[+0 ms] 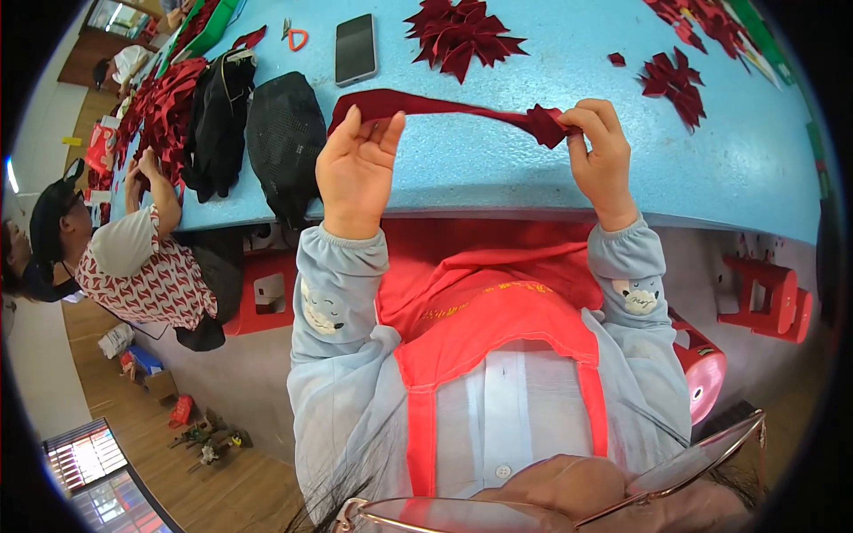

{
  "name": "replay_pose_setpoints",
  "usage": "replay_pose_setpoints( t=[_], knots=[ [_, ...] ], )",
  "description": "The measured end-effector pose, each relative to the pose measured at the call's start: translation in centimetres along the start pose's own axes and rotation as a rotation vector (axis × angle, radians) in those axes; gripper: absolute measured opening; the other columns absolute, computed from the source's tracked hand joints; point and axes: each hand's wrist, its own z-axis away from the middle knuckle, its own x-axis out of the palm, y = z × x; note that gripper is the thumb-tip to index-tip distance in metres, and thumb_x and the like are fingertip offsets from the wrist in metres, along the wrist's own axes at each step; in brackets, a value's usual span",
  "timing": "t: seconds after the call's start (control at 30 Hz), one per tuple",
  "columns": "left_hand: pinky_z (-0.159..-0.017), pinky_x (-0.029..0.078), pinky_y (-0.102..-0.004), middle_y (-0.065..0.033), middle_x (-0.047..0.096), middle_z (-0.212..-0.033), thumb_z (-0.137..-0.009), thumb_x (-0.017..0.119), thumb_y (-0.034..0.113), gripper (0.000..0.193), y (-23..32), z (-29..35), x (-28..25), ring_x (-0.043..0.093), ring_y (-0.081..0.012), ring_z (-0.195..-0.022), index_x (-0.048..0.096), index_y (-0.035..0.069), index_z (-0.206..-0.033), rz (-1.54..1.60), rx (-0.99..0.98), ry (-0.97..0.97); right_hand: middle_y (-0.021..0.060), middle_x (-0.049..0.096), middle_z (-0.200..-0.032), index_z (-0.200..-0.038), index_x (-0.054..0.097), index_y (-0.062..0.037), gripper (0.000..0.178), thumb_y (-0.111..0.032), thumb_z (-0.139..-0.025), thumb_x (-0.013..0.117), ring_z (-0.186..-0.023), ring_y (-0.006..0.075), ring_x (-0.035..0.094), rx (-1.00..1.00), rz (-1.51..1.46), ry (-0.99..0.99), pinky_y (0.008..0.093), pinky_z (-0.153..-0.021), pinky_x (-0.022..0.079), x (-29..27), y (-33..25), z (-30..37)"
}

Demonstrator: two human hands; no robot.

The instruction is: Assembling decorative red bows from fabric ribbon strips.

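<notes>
A long dark red fabric strip stretches between my two hands above the blue table's near edge. My right hand pinches its narrow right end, where a small bunch of folded, pointed red fabric sits at the fingertips. At the strip's wide left end is my left hand, palm turned up, fingers curled and spaced apart at the cloth. That hand appears to hold the strip, though part of the grip is hidden. Beyond the strip lies a cluster of pointed dark red fabric pieces.
On the blue table lie a dark phone, orange-handled snips, a black mesh bag and a black cloth bag. More red pieces lie right. A co-worker sits left beside a red heap.
</notes>
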Motion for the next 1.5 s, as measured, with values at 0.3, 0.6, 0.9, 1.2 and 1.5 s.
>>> replay_pose_setpoints(
  t=[0.3, 0.6, 0.9, 1.2, 1.5],
  knots=[
    [-0.088, 0.048, -0.0387, -0.015, 0.061, -0.094, -0.088, 0.056, 0.01, 0.014, 0.7, -0.2, -4.5, 0.059, -0.0289, -0.093, 0.055, -0.003, -0.096, -0.038, 0.035, 0.091, 0.0075, 0.055, -0.088, -0.087, 0.057, -0.0018, 0.021, 0.013, -0.072, 0.055, -0.077, 0.0191, 0.056, 0.134, 0.206, 0.196, 0.0268, -0.067, 0.047, -4.2, 3.1, 1.9],
    [-0.09, 0.041, -0.0395, -0.0164, 0.056, -0.109, -0.079, 0.066, 0.01, 0.031, -3.9, 2.4, 4.4, 0.051, -0.0311, -0.106, 0.057, -0.002, -0.105, -1.397, 0.598, -0.536, 0.0073, 0.058, -0.093, -0.089, 0.06, -0.0032, 0.023, 0.013, -0.072, 0.056, -0.087, 0.0205, 0.058, -0.127, -0.143, 0.034, 0.0271, -0.07, 0.048, -5.9, -1.0, -1.6],
    [-0.071, 0.046, -0.0229, -0.0027, 0.062, -0.093, -0.086, 0.063, 0.012, 0.023, -6.9, 2.3, 10.8, 0.058, -0.0089, -0.08, 0.059, 0.004, -0.108, -0.726, -0.256, -0.706, 0.0093, 0.058, -0.107, -0.099, 0.061, -0.0027, 0.022, 0.006, -0.08, 0.056, -0.106, 0.0228, 0.053, -0.222, -0.314, 0.156, 0.0364, -0.087, 0.044, -6.0, -4.3, -4.5],
    [-0.061, 0.046, -0.0229, -0.0036, 0.061, -0.074, -0.082, 0.064, 0.005, 0.023, -7.5, 3.4, 10.4, 0.056, -0.0083, -0.069, 0.061, 0.004, -0.105, -1.101, 0.536, -0.597, 0.0071, 0.063, -0.101, -0.107, 0.06, -0.0011, 0.021, -0.01, -0.088, 0.059, -0.096, 0.0183, 0.059, 0.736, -1.389, -0.101, 0.0314, -0.084, 0.048, -4.0, -6.6, -1.0],
    [-0.053, 0.044, -0.0252, -0.0023, 0.059, -0.068, -0.081, 0.064, 0.007, 0.022, -7.1, 3.2, 8.7, 0.053, -0.0093, -0.057, 0.061, 0.002, -0.102, -1.044, 0.226, -0.337, 0.0042, 0.063, -0.097, -0.105, 0.059, -0.0016, 0.018, -0.004, -0.087, 0.058, -0.087, 0.0152, 0.06, 0.686, -1.217, 0.011, 0.0287, -0.076, 0.049, -1.7, -5.7, -3.6]
  ],
)
